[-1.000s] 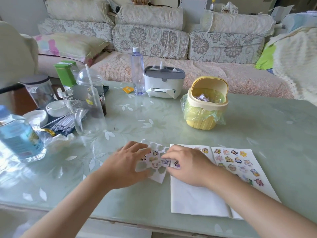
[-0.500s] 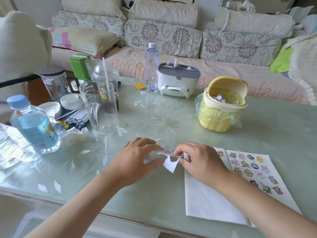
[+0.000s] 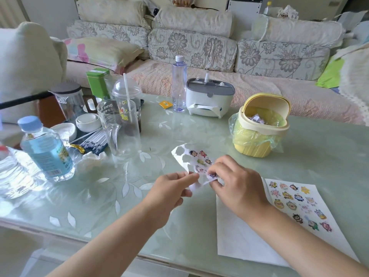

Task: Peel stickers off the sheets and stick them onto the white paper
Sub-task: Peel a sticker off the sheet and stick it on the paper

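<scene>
A small sticker sheet (image 3: 192, 156) with cartoon stickers and several empty cut-outs is held up above the table between both hands. My left hand (image 3: 169, 191) pinches its near left edge. My right hand (image 3: 237, 182) pinches a sticker at the sheet's lower right, fingers curled over it. The white paper (image 3: 237, 240) lies flat on the table at the lower right, partly under my right forearm. Its right half (image 3: 299, 204) carries several colourful cartoon stickers.
A yellow lidded bin (image 3: 259, 128) with a plastic liner stands behind the hands. A clear jug (image 3: 119, 128), water bottles (image 3: 45, 148), cups and bowls crowd the left. A tissue box (image 3: 208, 98) and tall bottle (image 3: 179, 82) stand at the back. The table edge (image 3: 139, 254) runs near.
The sticker sheet has been lifted off the table and now tilts upward between both hands. The view has shifted left, so the white paper sits further right.
</scene>
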{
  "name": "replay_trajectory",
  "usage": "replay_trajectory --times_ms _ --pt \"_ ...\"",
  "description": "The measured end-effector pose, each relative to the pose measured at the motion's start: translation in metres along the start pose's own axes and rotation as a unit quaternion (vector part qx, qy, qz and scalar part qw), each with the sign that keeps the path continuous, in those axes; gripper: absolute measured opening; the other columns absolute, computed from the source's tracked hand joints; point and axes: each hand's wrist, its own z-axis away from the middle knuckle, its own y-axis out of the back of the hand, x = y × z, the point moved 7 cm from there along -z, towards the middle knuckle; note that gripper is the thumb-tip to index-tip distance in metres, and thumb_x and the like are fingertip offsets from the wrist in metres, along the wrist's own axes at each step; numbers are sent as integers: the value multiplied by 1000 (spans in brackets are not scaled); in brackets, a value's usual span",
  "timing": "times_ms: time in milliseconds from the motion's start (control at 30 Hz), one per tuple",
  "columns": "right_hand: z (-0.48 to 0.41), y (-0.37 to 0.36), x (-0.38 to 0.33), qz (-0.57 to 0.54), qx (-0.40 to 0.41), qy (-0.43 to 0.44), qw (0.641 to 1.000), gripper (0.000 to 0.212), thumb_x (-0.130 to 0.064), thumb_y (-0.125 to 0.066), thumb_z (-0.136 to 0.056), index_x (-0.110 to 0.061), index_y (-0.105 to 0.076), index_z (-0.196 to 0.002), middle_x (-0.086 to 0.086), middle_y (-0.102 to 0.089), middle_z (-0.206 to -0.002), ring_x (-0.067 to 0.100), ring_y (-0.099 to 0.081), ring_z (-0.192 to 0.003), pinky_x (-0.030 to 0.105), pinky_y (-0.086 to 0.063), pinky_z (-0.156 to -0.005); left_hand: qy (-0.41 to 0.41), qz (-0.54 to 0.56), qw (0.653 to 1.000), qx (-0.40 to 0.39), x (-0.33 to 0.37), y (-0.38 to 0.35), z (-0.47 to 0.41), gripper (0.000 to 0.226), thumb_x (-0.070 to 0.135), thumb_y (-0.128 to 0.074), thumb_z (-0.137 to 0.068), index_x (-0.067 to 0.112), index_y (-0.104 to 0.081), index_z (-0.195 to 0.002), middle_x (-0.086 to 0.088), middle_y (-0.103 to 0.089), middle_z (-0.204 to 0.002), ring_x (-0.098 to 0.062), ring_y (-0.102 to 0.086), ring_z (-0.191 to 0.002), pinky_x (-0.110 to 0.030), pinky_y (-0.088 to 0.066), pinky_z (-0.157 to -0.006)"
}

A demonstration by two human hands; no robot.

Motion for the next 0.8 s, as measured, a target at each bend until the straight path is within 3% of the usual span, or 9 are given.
replay_trajectory --times_ms 100,200,300,533,633,800 --pt "1 -5 4 -51 -71 -37 996 18 -26 -72 -74 -31 -66 -90 -14 -60 -95 2 -54 -65 16 -37 -51 7 70 997 -21 1 -3 -5 8 25 -75 -87 19 -73 -90 4 -59 -76 -9 -47 -59 -20 -35 -58" --pt "3 -6 7 -192 -102 -94 972 22 -33 -63 -79 -34 -66 -101 -19 -60 -97 -4 -53 -62 6 -35 -61 -19 42 998 -38 6 -6 -5 8 29 -73 -88 22 -74 -91 6 -54 -77 -9 -45 -61 -22 -32 -61" --pt "-1 -4 15 -245 -57 -144 957 16 -27 -64 -86 -32 -71 -100 -22 -60 -89 14 -49 -51 11 -37 -58 -51 6 998 -43 10 -8 -4 12 30 -71 -89 21 -77 -93 6 -52 -74 -8 -45 -62 -23 -31 -63" --pt "0 -10 21 -267 -89 -175 943 8 -30 -73 -90 -31 -79 -95 -13 -65 -82 13 -53 -52 21 -41 -55 -124 -26 991 -39 19 -13 -2 17 29 -71 -89 13 -75 -91 9 -59 -70 -8 -48 -64 -24 -35 -65" --pt "-1 -9 23 -285 -101 -186 935 8 -31 -73 -90 -34 -80 -92 -9 -64 -75 11 -48 -51 25 -40 -54 -149 -35 988 -28 23 -14 -1 9 25 -72 -88 18 -76 -84 10 -63 -69 -8 -48 -63 -16 -38 -60" --pt "1 -11 26 -295 -147 -226 917 9 -34 -72 -88 -39 -78 -85 2 -59 -55 23 -50 -45 33 -46 -50 -179 -79 980 -25 28 -17 -1 9 16 -74 -87 18 -75 -78 -5 -53 -72 -16 -42 -67 -22 -33 -58"
